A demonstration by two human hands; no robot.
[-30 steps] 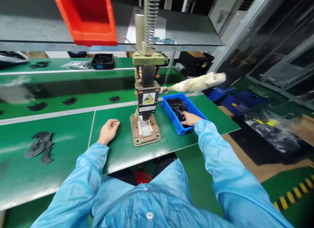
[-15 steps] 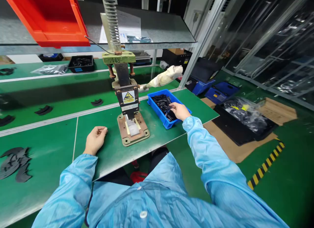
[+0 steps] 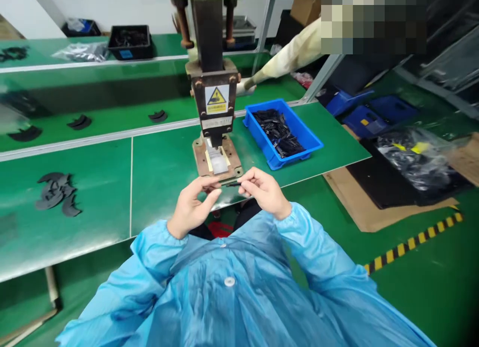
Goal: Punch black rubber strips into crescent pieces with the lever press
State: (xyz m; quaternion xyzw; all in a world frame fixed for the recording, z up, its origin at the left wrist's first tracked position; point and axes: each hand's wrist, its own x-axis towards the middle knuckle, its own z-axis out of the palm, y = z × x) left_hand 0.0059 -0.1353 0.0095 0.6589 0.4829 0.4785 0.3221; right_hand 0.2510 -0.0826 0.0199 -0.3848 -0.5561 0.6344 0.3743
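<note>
My right hand point(image 3: 264, 190) pinches a thin black part point(image 3: 232, 184) that points left, just in front of the press base point(image 3: 236, 162). Facing it, my left hand point(image 3: 196, 202) has its thumb and fingers apart, close to the part's free end, with nothing seen between them. The hand press point(image 3: 215, 95) stands behind both hands, a warning label on its front and a pale block point(image 3: 217, 162) under its ram. To the right of the press, a blue bin point(image 3: 275, 160) holds many thin black parts point(image 3: 279, 130).
Curved dark pieces point(image 3: 56, 192) lie piled at the left of the green table point(image 3: 101, 187). More sit along the rear ledge. The press's wrapped handle point(image 3: 288, 58) juts out to the upper right. A black bin point(image 3: 130, 53) stands at the back.
My right hand has left the blue bin with a black part and come to the table's front edge. My left hand has moved right and its fingers have opened. The view has shifted closer.
</note>
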